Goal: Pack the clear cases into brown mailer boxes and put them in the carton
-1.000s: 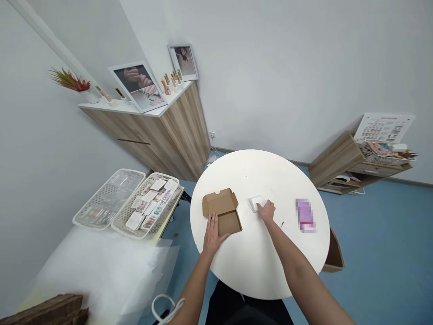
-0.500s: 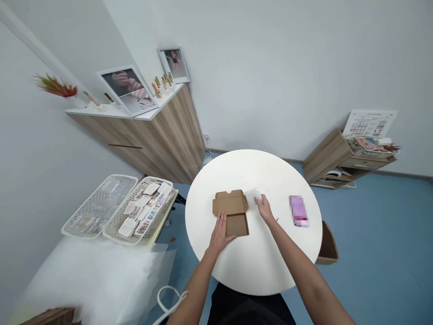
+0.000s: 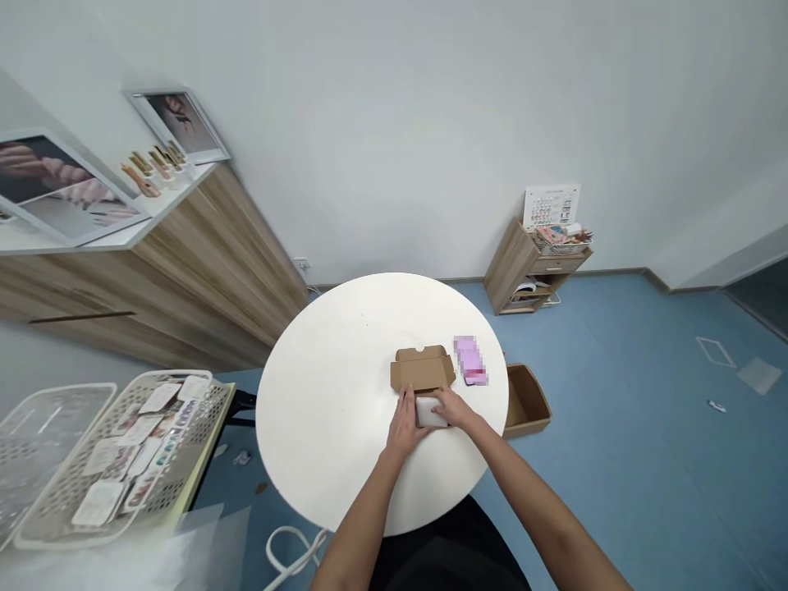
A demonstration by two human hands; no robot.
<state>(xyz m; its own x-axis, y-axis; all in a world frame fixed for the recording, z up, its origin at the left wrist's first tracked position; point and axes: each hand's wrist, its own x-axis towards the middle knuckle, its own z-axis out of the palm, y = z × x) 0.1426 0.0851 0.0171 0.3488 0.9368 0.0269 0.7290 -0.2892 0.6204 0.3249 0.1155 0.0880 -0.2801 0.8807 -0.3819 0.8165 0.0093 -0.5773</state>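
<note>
Head view: a round white desk (image 3: 332,410) under both hands, and on it a small kraft cardboard box (image 3: 423,368), lid folded back away from the body, likely to keep the tray open to the hands. Just in front of that lid, a small white packet (image 3: 429,413), held from two sides: left hand (image 3: 405,425) with fingers spread against its left end, right hand (image 3: 455,408) curled over its right end. Neither hand open, both closed on the same packet, a two-sided hold that seems meant to steady it over the tray. Its exact seat, in the tray or on the rim, hidden behind the fingers. Just past the box, a pink package (image 3: 470,361), blurred beyond reading, set off to one side, perhaps to leave working room. Beyond the desk edge on the right, an open cardboard bin (image 3: 526,400) on the blue floor (image 3: 628,427). To the left, a lattice plastic basket (image 3: 148,443) of printed cards. Farther back, a wood-veneer cabinet (image 3: 203,279) carrying framed nail photographs (image 3: 178,123), and a small wooden shelf unit (image 3: 514,267) by the wall.
</note>
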